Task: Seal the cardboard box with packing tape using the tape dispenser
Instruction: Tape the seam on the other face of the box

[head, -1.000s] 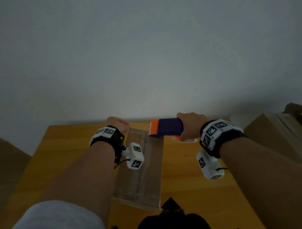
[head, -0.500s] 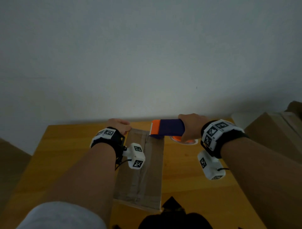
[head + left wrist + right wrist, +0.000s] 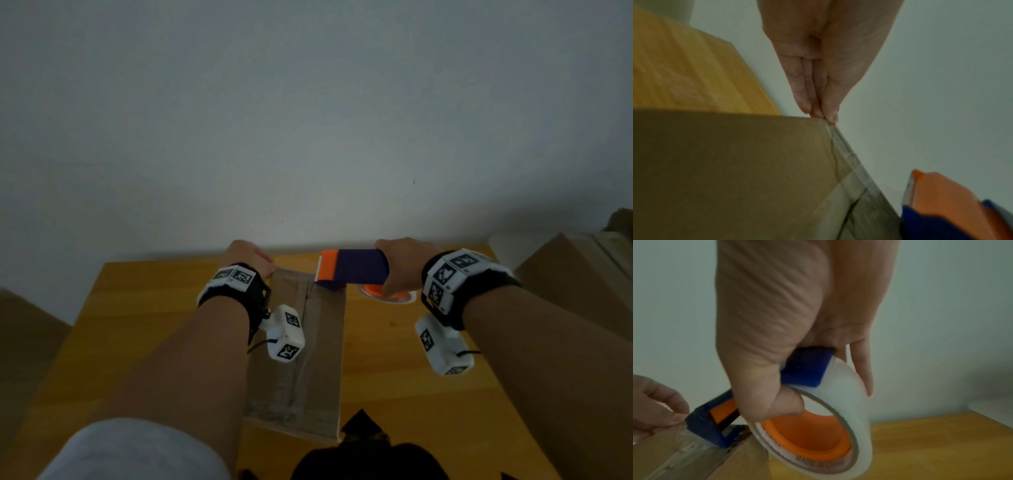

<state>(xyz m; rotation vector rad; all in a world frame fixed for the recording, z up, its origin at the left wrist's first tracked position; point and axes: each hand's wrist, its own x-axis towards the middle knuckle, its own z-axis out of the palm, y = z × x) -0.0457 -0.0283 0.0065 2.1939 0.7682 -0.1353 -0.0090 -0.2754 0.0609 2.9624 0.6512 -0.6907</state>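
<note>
A long cardboard box (image 3: 325,359) lies lengthwise on the wooden table (image 3: 154,308), with clear tape along its top seam. My right hand (image 3: 400,267) grips the blue and orange tape dispenser (image 3: 356,270), whose blue nose rests on the box's far end. The clear tape roll (image 3: 846,394) on its orange core hangs off the box's right side. My left hand (image 3: 246,255) is at the far left corner of the box. Its fingertips (image 3: 823,115) pinch the tape end at the box's far edge (image 3: 735,162). A clear strip runs from them to the dispenser (image 3: 941,203).
A pale wall stands right behind the table's far edge. Larger cardboard boxes (image 3: 575,274) sit past the table's right side, and another brown shape is low on the left. A dark object (image 3: 363,445) is at the near edge, in front of the box.
</note>
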